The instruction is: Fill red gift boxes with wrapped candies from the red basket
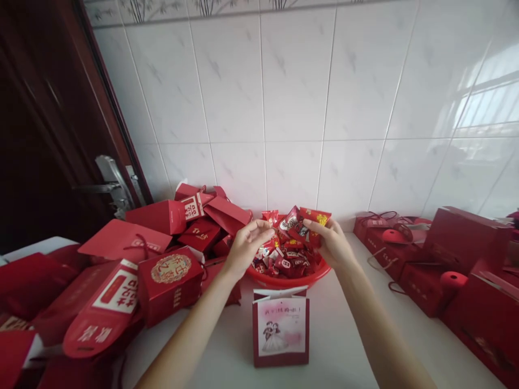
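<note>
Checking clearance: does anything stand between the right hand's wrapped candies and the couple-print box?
The red basin's near rim lies between the wrapped candies in the right hand and the couple-print box; no other obstacle shows.

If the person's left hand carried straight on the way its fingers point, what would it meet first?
Probably the shiny dark-red wrapped packet with white lettering near the right hand, since the left hand points that way above the round red plastic bowl. Depth is unclear in this single view.

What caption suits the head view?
Right hand holding red packets, left hand close by, over a red basin behind a couple-printed box.
</note>
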{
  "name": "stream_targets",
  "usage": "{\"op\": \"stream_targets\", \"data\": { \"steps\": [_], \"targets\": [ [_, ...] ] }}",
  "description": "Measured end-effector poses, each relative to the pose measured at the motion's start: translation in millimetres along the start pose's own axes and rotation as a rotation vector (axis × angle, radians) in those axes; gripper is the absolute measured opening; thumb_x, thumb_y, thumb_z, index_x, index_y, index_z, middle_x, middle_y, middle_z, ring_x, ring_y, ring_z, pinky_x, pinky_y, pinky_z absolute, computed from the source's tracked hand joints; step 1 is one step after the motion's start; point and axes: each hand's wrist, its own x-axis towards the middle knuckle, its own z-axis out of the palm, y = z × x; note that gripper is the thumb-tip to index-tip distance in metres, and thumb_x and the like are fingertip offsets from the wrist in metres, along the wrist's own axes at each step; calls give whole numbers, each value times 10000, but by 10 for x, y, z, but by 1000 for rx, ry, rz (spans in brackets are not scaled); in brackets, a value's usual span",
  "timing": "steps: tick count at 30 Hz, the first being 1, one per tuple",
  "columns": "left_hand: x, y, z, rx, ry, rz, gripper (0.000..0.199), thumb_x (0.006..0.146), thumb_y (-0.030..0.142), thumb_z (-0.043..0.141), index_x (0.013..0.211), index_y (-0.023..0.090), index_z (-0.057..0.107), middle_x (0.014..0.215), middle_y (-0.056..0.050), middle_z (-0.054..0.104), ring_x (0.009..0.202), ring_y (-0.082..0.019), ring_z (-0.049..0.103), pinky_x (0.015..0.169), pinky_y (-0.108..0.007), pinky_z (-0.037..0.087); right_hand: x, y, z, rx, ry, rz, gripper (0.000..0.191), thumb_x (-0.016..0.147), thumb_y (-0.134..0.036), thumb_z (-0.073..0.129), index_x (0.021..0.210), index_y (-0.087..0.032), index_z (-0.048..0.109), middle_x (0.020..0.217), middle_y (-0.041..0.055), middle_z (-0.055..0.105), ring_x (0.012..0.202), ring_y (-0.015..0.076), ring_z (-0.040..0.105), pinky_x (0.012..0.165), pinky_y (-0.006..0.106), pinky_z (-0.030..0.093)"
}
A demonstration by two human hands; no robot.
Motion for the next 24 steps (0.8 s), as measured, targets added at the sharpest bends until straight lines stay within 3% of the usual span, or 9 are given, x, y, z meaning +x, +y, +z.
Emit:
{"op": "stream_targets", "data": {
  "steps": [4,6,10,14,17,19,24],
  "targets": [
    [-326,261,-286,285,-523,6,210,828,415,707,849,217,776,1194,-85,697,1164,-263,626,1011,-352,462,-108,-226,-4,-106,-63,-62,309,592,-292,898,820,-163,736,805,32,758,747,198,709,748,324,590],
    [-450,324,-345,480,-647,-10,200,856,412,688,939,264,795,1278,-70,664,1187,-256,619,1029,-357,449,-165,-307,-13,-174,-103,-75,293,619,-296,886,830,-167,730,822,29,751,759,189,698,747,314,584],
    [-570,321,-336,628,-672,-51,232,906,405,625,1045,291,771,1303,-51,649,1150,-228,637,1001,-342,466,-273,-394,-22,-296,-201,-80,289,675,-322,858,878,-175,715,830,34,730,752,181,680,703,294,575],
    [-573,339,-303,595,-644,-35,309,810,331,734,1111,271,696,1224,-31,687,1136,-224,628,996,-331,465,-348,-448,-18,-365,-234,-100,285,696,-318,850,903,-184,707,851,37,704,770,182,666,686,288,566],
    [-536,352,-263,565,-691,-60,116,900,255,596,976,233,681,1001,-1,719,926,-168,663,807,-257,496,-374,-483,-31,-409,-289,-128,233,715,-312,844,846,-185,700,826,25,661,732,156,631,625,254,534],
    [-498,321,-217,557,-705,-48,210,936,190,491,875,213,691,891,2,710,822,-145,648,727,-233,475,-382,-502,-55,-445,-353,-141,210,731,-316,835,831,-187,703,844,25,640,721,146,613,606,248,521],
    [-444,147,-87,571,-603,14,328,877,74,455,837,219,747,928,-11,710,848,-152,646,799,-255,484,-389,-543,-134,-560,-463,-109,183,737,-288,827,856,-185,732,929,46,640,745,157,619,619,259,530]
  ]
}}
